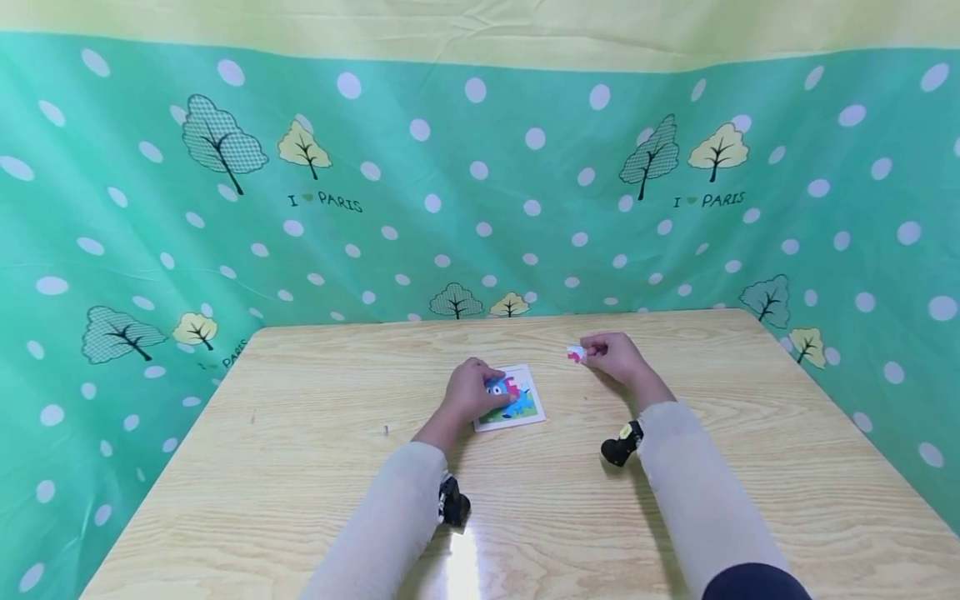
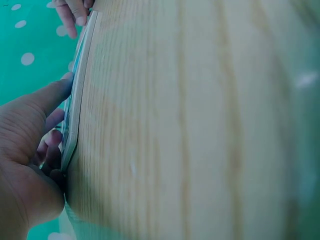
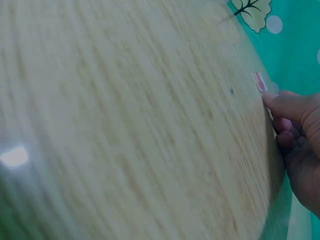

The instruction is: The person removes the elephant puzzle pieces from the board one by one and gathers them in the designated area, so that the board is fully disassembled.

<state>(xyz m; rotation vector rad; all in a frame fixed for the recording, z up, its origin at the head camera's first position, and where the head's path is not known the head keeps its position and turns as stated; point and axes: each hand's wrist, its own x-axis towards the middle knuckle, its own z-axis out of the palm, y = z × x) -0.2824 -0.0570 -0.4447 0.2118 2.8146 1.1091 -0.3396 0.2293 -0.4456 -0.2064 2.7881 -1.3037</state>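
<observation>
A small square picture puzzle [image 1: 527,406] with a white border lies flat on the table, showing a blue figure with pink parts over green. My left hand [image 1: 468,392] rests on its left side, thumb stretched across the picture and a finger near the top edge; the left wrist view shows the puzzle edge-on beside this hand [image 2: 30,145]. To the right, my right hand [image 1: 617,358] pinches a small white and pink puzzle piece [image 1: 575,353] between thumb and fingers, apart from the puzzle. In the right wrist view the piece [image 3: 259,82] pokes past the thumb tip.
The wooden table [image 1: 300,467] reaches back to a green dotted curtain [image 1: 420,192]. A tiny dark mark or bit [image 1: 386,430] shows left of the puzzle. Each wrist carries a black camera, one at the left wrist [image 1: 453,503] and one at the right wrist [image 1: 621,445].
</observation>
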